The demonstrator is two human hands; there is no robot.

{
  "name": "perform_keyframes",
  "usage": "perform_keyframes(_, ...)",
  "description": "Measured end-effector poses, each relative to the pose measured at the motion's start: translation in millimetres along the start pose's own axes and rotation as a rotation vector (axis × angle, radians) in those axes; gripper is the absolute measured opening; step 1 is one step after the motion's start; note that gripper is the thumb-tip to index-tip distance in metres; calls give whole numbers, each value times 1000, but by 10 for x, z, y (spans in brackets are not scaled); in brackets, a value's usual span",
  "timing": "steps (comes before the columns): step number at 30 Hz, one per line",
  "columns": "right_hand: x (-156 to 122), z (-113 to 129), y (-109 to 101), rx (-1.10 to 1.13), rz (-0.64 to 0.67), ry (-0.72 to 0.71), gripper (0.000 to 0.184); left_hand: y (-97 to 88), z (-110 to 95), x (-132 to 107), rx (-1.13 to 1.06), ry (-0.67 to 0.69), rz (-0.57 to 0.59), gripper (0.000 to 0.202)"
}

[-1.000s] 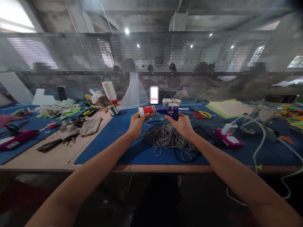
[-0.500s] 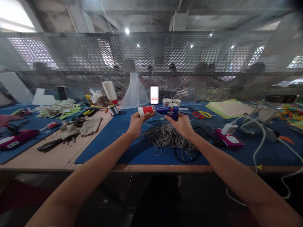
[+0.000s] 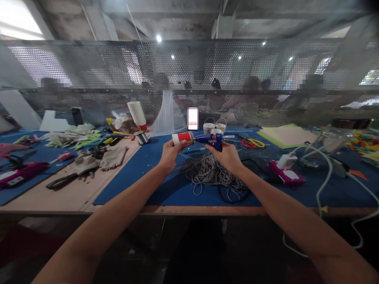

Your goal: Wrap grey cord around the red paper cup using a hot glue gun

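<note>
My left hand (image 3: pixel 171 154) is closed around a red and white paper cup (image 3: pixel 184 137), held on its side above the blue mat (image 3: pixel 136 173). My right hand (image 3: pixel 227 154) grips a blue hot glue gun (image 3: pixel 209 139) with a small red light and a clear glue stick out of its back. The gun's nozzle points left and is at the cup's right end; whether it touches, I cannot tell. Below my hands lies a tangled heap of grey cord (image 3: pixel 210 173), one strand of which seems to run up towards the cup.
Scissors with red and yellow handles (image 3: pixel 253 143) lie right of the gun. Behind stand small white baskets (image 3: pixel 217 127) and a lit phone (image 3: pixel 193 119). At left are stacked paper cups (image 3: pixel 137 113) and gloves (image 3: pixel 114 157); at right, a purple power strip (image 3: pixel 287 174) with cables and a glass jar (image 3: pixel 328 144).
Both hands stay nearly still. The cup and the glue gun have shifted very slightly left, with the nozzle still at the cup's end.
</note>
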State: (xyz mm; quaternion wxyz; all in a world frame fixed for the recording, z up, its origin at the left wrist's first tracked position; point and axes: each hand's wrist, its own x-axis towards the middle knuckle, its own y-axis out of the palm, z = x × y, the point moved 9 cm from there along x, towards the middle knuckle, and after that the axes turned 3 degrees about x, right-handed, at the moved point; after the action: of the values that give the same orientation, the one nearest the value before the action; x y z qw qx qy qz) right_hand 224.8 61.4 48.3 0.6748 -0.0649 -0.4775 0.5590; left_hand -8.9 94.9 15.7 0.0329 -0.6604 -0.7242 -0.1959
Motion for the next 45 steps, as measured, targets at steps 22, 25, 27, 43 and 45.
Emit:
perform_keyframes(22, -8, 3, 31, -42, 18, -26, 47, -7, -54, -16, -26, -5, -12, 36)
perform_keyframes(25, -7, 5, 36, -42, 14, -30, 47, -12, -48, -17, -22, -7, -17, 38)
perform_keyframes(27, -7, 11, 34, -45, 12, -30, 48, -4, -51, -21, -25, -8, -10, 38)
perform_keyframes(43, -10, 14, -11, -47, -7, -21, 49, 59, -42, -54, -34, -21, 11, 35)
perform_keyframes(45, -12, 19, -17, -53, -8, -19, 49, 64, -41, -59, -35, -21, 15, 35)
